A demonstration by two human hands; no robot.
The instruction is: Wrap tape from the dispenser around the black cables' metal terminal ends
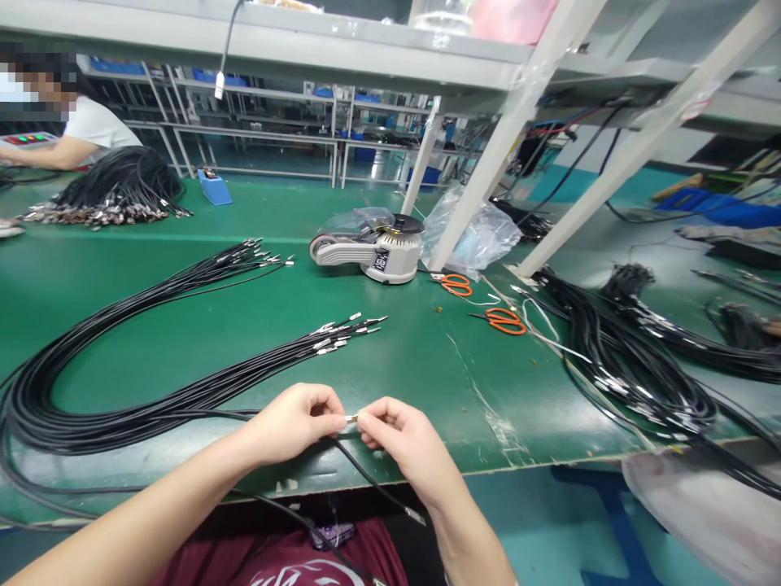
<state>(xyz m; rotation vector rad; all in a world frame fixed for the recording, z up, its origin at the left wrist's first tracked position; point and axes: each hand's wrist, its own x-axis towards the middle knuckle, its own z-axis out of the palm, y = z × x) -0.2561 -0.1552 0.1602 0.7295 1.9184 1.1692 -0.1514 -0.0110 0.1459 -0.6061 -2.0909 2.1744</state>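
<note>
Close to the front edge of the bench, my left hand [308,419] is closed in a pinch on a black cable's end. A small silvery cable connector [351,420] with a yellowish bit shows between my two hands. My right hand [399,431] pinches the other side of that connector with thumb and forefinger; the fingertips cover its tip. Below my hands another black cable [372,480] runs down over the bench edge towards my lap, its end near my right wrist. To the left lies a curved bundle of black cables [115,325], with white-tagged ends pointing right.
A round tape dispenser [390,252] stands mid-bench. Beside it lie orange-handled scissors [505,321] and a second pair [455,284]. White posts [488,146] rise at right, near more cable bundles [634,366]. A co-worker [91,122] sits far left behind a cable pile [122,183].
</note>
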